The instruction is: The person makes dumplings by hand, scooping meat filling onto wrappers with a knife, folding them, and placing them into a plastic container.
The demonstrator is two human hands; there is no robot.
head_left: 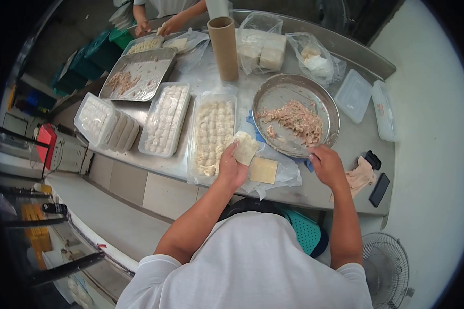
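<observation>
In my left hand [232, 167] is a square dough wrapper [247, 148], its pale sheet lying over the fingers. My right hand [326, 165] is closed at the near right rim of a round metal bowl [273, 92]; what its fingers grip is too small to make out. Minced meat filling [296, 121] lies in the bowl. Below the wrapper, a stack of square wrappers [263, 170] rests on a clear plastic sheet [290, 176]. Left of my left hand stands a plastic tray [192, 170] with rows of folded dumplings.
More filled containers [144, 147] and stacked boxes [107, 123] stand left. A metal tray [149, 77] holds some filling. A cardboard tube [224, 51] stands upright behind. Bagged packs [265, 49], lids [353, 95] and a phone [379, 189] are also there. Another person's hands [165, 26] work opposite.
</observation>
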